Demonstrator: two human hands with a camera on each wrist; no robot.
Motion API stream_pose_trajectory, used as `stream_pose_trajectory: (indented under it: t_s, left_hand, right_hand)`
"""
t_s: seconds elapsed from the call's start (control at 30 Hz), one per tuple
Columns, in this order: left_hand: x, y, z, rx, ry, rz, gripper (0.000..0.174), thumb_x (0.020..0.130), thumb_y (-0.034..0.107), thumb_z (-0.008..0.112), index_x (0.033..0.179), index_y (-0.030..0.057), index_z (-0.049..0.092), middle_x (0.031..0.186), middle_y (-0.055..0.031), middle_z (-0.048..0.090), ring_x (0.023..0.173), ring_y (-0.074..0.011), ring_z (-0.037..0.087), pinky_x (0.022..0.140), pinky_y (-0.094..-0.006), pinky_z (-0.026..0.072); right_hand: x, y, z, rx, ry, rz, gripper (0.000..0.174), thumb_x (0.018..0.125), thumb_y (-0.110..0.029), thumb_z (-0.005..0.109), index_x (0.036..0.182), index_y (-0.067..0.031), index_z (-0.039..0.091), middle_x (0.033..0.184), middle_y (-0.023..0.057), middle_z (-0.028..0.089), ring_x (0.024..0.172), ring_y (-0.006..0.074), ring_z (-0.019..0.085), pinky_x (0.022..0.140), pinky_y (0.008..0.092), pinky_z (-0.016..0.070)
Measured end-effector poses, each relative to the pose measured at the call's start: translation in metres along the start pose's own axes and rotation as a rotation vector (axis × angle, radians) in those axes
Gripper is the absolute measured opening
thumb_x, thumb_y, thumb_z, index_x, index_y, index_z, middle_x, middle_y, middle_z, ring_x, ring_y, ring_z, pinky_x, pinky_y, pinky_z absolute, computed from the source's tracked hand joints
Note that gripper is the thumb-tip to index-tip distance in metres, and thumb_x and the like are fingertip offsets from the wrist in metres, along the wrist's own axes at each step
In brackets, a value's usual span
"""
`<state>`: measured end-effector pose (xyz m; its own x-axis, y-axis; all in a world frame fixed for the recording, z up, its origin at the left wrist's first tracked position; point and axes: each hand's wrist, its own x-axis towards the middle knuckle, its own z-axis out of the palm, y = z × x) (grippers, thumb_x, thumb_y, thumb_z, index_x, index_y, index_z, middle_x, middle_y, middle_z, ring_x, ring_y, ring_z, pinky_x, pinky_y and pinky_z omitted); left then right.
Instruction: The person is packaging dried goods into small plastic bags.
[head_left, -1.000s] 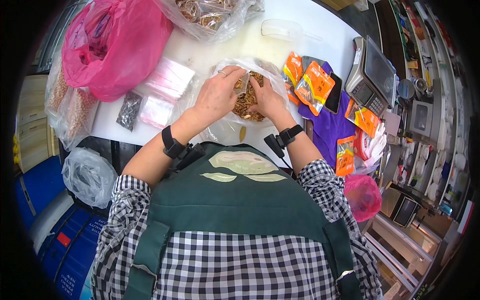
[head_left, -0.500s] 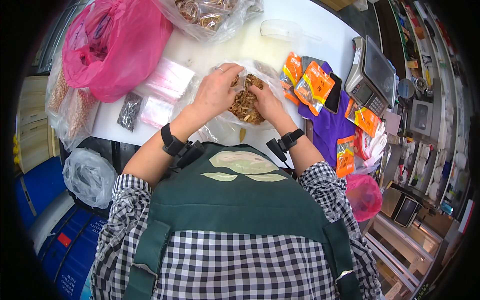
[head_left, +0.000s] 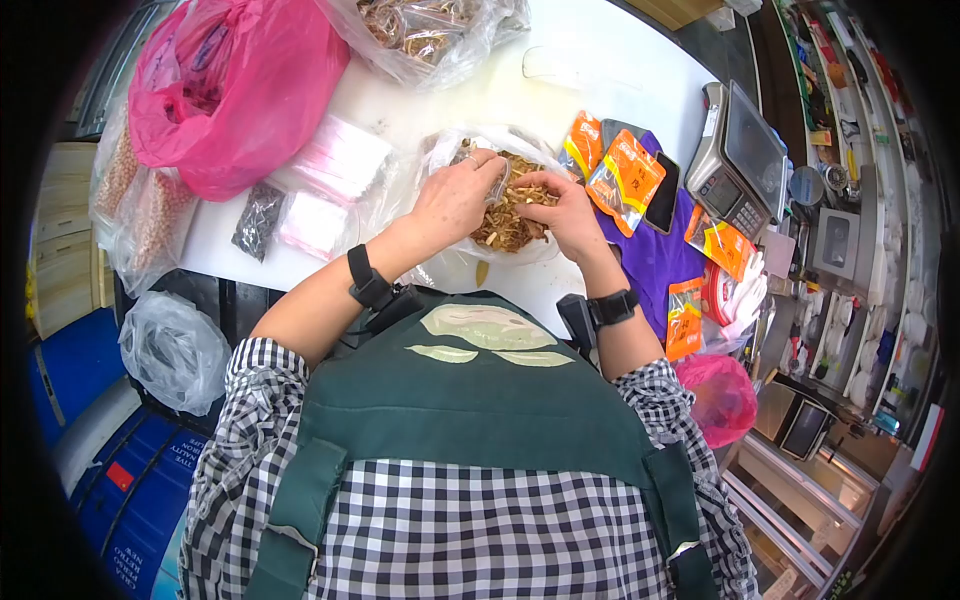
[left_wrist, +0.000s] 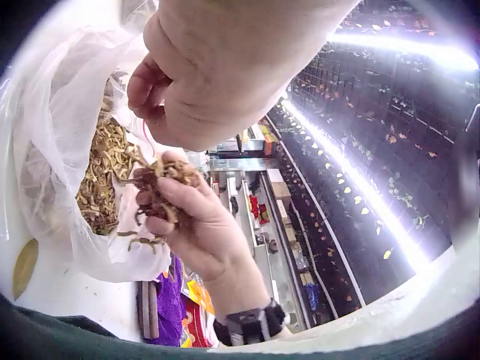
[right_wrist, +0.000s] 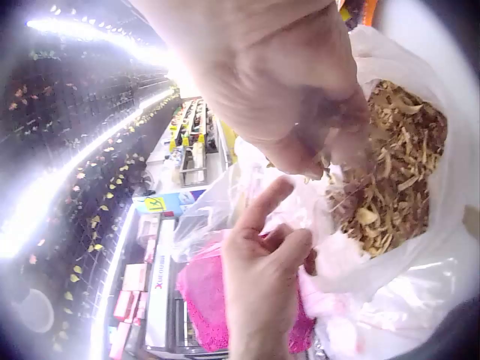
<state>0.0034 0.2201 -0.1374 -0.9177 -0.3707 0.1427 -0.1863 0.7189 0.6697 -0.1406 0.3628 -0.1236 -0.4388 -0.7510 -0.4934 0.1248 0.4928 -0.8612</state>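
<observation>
A white plastic bag (head_left: 433,157) stands open on the table, holding brown dried slices (head_left: 505,230). My left hand (head_left: 455,203) is at the bag's left side, fingers curled on a small clear bag (head_left: 498,182) over the slices; in the left wrist view a thin pink line runs beside that hand (left_wrist: 214,75). My right hand (head_left: 568,215) is above the slices on the right. The left wrist view shows this right hand (left_wrist: 202,225) gripping a clump of slices (left_wrist: 166,184) between thumb and fingers. Its fingertips are blurred in the right wrist view.
Left on the table are a pink bag (head_left: 240,95), flat clear bags (head_left: 340,160) and a small dark packet (head_left: 257,220). On the right lie orange packets (head_left: 625,180), a phone (head_left: 662,193) and a scale (head_left: 735,170). Another bag of dried pieces (head_left: 425,30) is at the back.
My right hand has moved right and up out of the slices, now with a clump in its fingers. My left hand has shifted slightly right and down, with the small clear bag now more visible.
</observation>
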Motion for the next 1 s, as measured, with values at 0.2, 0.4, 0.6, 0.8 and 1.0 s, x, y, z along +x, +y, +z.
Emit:
stream_pose_trajectory:
  t_s: [0.2, 0.4, 0.6, 0.8, 1.0]
  left_hand:
    - [0.007, 0.001, 0.008, -0.115, 0.015, -0.015, 0.052, 0.071, -0.006, 0.061, 0.121, 0.0071, 0.056, 0.123, -0.0150, 0.059, 0.103, -0.0399, 0.061, 0.085, -0.0449, 0.0525]
    - [0.007, 0.000, 0.009, -0.215, 0.026, -0.011, 0.050, 0.070, -0.006, 0.063, 0.119, 0.0049, 0.059, 0.121, -0.0168, 0.059, 0.107, -0.0383, 0.059, 0.089, -0.0426, 0.0513]
    - [0.006, -0.006, 0.015, -0.216, 0.065, 0.008, 0.049, 0.070, -0.006, 0.062, 0.118, 0.0023, 0.059, 0.121, -0.0178, 0.059, 0.111, -0.0372, 0.057, 0.094, -0.0416, 0.0491]
    - [0.005, -0.004, 0.009, -0.219, 0.069, -0.007, 0.055, 0.069, -0.006, 0.062, 0.122, 0.0023, 0.057, 0.121, -0.0179, 0.058, 0.111, -0.0375, 0.057, 0.093, -0.0419, 0.0490]
    - [0.006, 0.005, -0.008, -0.214, 0.059, -0.023, 0.057, 0.067, -0.008, 0.061, 0.123, 0.0019, 0.057, 0.123, -0.0173, 0.057, 0.110, -0.0375, 0.058, 0.092, -0.0411, 0.0500]
  right_hand:
    - [-0.020, -0.026, 0.007, 0.263, -0.038, 0.000, 0.032, 0.077, 0.008, 0.071, 0.107, -0.0033, 0.068, 0.095, 0.0036, 0.063, 0.086, 0.0091, 0.058, 0.074, 0.0247, 0.0503]
    - [-0.001, -0.015, 0.017, 0.357, -0.047, -0.071, 0.034, 0.080, 0.006, 0.070, 0.113, 0.0001, 0.063, 0.096, 0.0063, 0.063, 0.079, 0.0116, 0.061, 0.059, 0.0261, 0.0527]
    - [0.001, -0.027, 0.021, 0.292, -0.045, 0.071, 0.043, 0.088, -0.001, 0.067, 0.128, 0.0053, 0.052, 0.104, 0.0082, 0.065, 0.087, 0.0144, 0.064, 0.069, 0.0270, 0.0542]
    - [0.000, -0.032, 0.020, 0.146, -0.055, 0.013, 0.047, 0.092, -0.004, 0.063, 0.134, 0.0090, 0.046, 0.109, 0.0146, 0.064, 0.088, 0.0208, 0.069, 0.077, 0.0273, 0.0562]
    - [-0.019, -0.061, 0.025, 0.089, -0.045, 0.023, 0.043, 0.092, -0.001, 0.059, 0.132, 0.0097, 0.048, 0.114, 0.0179, 0.063, 0.092, 0.0231, 0.070, 0.079, 0.0274, 0.0562]
